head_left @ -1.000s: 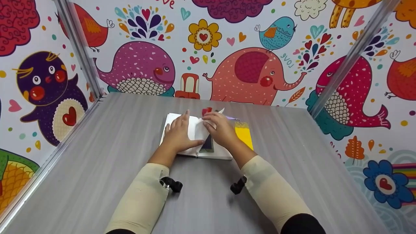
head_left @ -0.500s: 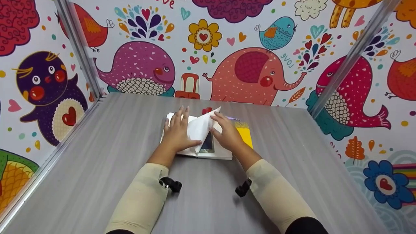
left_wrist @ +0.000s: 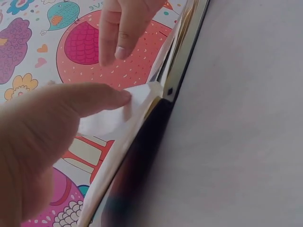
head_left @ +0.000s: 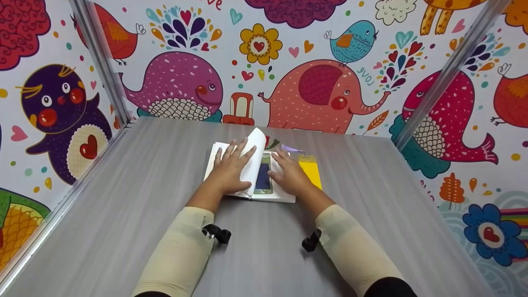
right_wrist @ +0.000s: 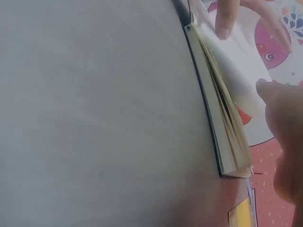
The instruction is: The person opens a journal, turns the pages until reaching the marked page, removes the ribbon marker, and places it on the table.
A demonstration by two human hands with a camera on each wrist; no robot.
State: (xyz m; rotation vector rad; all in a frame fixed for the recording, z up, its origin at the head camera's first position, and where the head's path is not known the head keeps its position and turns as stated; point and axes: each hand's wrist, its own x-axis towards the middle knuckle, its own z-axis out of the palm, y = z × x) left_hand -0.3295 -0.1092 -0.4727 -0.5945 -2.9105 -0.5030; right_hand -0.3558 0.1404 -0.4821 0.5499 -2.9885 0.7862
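Observation:
An open book (head_left: pixel 282 197) with white pages lies on the table. One page (head_left: pixel 258 140) stands partly raised near the spine. My left hand (head_left: pixel 231 169) rests on the left side with fingers spread, its fingertips against the raised page. In the left wrist view, the thumb (left_wrist: pixel 102 98) lies over the white paper. My right hand (head_left: pixel 292 175) is over the right side, fingers extended and apart from the raised page. Beside the spine, a dark blue rectangle with a patterned green border (head_left: pixel 262 177) shows on the right side; whether it is printed or loose I cannot tell.
A yellow item with a glittery top (head_left: pixel 310 170) sticks out right of the book. Behind the book are something red and green (head_left: pixel 271 143) and a purple piece (head_left: pixel 292 148). The grey table (head_left: pixel 165 148) meets cartoon-printed walls (head_left: pixel 305 99) at back and sides.
The page the right hand was holding has come out of its fingers and swung left against the left hand. The right hand has moved right and down, uncovering more of the blue rectangle.

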